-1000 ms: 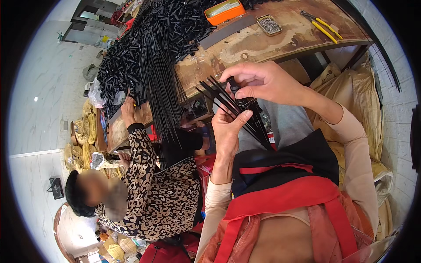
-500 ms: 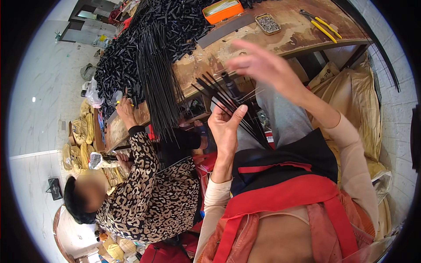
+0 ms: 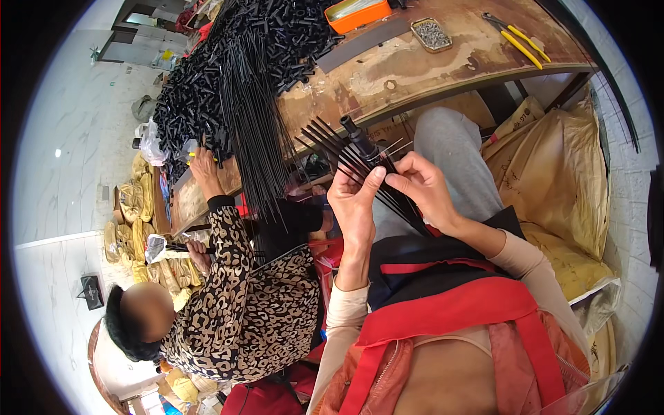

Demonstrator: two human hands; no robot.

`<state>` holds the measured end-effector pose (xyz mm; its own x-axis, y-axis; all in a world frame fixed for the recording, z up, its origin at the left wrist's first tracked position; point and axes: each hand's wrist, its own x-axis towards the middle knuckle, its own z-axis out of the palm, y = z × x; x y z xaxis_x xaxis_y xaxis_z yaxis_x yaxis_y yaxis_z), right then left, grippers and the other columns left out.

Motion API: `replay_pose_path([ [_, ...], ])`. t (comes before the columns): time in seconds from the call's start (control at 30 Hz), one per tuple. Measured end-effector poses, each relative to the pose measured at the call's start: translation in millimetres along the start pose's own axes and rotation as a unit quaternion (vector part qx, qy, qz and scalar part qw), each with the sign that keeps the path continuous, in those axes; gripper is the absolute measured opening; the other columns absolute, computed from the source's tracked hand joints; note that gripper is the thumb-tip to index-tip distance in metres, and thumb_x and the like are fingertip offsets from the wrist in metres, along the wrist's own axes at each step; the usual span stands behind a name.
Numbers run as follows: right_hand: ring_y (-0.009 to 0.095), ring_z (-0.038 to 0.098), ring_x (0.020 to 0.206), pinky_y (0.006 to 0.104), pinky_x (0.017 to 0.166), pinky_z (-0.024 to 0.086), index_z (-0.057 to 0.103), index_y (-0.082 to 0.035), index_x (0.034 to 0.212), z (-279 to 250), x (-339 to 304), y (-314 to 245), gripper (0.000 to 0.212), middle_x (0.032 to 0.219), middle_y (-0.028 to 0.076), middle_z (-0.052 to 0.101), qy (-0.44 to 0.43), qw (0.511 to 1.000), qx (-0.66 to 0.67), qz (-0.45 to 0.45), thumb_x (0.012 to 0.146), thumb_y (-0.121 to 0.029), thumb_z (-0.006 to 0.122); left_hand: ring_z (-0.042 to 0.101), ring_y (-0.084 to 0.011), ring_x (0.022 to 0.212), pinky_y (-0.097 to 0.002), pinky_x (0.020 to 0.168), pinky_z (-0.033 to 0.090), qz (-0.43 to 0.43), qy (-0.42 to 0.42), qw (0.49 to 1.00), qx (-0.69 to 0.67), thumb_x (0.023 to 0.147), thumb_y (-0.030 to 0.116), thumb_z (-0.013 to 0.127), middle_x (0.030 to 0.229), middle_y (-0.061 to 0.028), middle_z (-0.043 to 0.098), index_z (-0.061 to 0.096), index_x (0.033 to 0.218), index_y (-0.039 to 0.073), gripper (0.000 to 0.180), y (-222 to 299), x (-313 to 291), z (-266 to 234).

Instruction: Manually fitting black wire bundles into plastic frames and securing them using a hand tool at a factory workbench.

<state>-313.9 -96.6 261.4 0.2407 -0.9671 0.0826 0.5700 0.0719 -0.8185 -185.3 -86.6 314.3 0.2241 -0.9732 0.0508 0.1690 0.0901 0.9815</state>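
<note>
head view: left hand point(image 3: 354, 202) grips fan of thin black metal ribs point(image 3: 349, 158) at black plastic hub point(image 3: 360, 140); right hand point(image 3: 423, 187) pinches one rib, seating step; next needs fine alignment.

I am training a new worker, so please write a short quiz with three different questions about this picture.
1. True or false: the left hand and the right hand both touch the fan of thin black rods.
2. What colour is the tray on the wooden workbench?
3. The yellow-handled pliers lie: A) on the bench, B) on the floor, C) in the right hand.

Key: 1 true; 2 orange; 3 A.
</note>
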Motion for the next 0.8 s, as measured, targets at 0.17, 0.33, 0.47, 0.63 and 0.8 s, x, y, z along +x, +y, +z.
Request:
replay_pose_path([
  [0.17, 0.004, 0.052, 0.087, 0.0211, 0.079, 0.043, 0.058, -0.003, 0.093, 2.3, 2.5, -2.4, 0.010, 0.090, -0.002, 0.056, 0.013, 0.998, 0.041, 0.035, 0.090, -0.005, 0.067, 0.059, -0.0070, 0.085, -0.0224, 0.079, 0.048, 0.012, -0.005, 1.000, 0.025, 0.088, 0.001, 0.070, 0.095, -0.0014, 0.067, 0.064, 0.105, 0.001, 0.018, -5.2, 1.1, -2.0],
  [0.33, 0.005, 0.053, 0.088, 0.0221, 0.081, 0.043, 0.059, -0.004, 0.093, 3.3, 5.0, 0.2, 0.009, 0.093, -0.001, 0.058, 0.026, 0.995, 0.089, 0.033, 0.090, -0.006, 0.068, 0.058, -0.0064, 0.086, -0.0220, 0.080, 0.047, 0.017, 0.008, 0.998, 0.053, 0.089, 0.003, 0.069, 0.095, -0.0006, 0.066, 0.064, 0.104, 0.000, 0.016, -8.5, 0.3, -0.4],
  [0.47, 0.004, 0.052, 0.085, 0.0206, 0.076, 0.041, 0.060, -0.004, 0.097, 2.3, 10.2, 0.4, 0.007, 0.091, -0.002, 0.057, 0.004, 0.993, 0.095, 0.065, 0.092, -0.004, 0.064, 0.058, -0.0071, 0.087, -0.0229, 0.082, 0.047, 0.011, 0.010, 0.999, 0.028, 0.090, 0.004, 0.069, 0.097, -0.0015, 0.067, 0.064, 0.106, -0.001, 0.018, -6.1, 1.5, -1.5],
  [0.63, 0.004, 0.052, 0.084, 0.0210, 0.076, 0.041, 0.061, -0.004, 0.095, -2.1, 16.1, 3.0, 0.006, 0.090, -0.003, 0.058, -0.018, 0.989, 0.116, 0.092, 0.092, -0.007, 0.065, 0.061, -0.0095, 0.094, -0.0246, 0.087, 0.048, 0.023, -0.007, 0.999, 0.041, 0.092, 0.005, 0.066, 0.104, -0.0051, 0.068, 0.063, 0.112, -0.002, 0.021, 0.8, 3.0, -2.2],
  [0.8, 0.007, 0.056, 0.086, 0.0232, 0.081, 0.043, 0.065, -0.004, 0.089, -10.2, 23.5, 2.9, 0.006, 0.089, -0.001, 0.062, -0.042, 0.968, 0.195, 0.151, 0.089, -0.008, 0.069, 0.063, -0.0146, 0.101, -0.0284, 0.093, 0.048, 0.027, -0.043, 0.997, 0.055, 0.096, 0.007, 0.061, 0.111, -0.0104, 0.068, 0.060, 0.118, -0.003, 0.024, 3.1, 4.3, -1.0],
])
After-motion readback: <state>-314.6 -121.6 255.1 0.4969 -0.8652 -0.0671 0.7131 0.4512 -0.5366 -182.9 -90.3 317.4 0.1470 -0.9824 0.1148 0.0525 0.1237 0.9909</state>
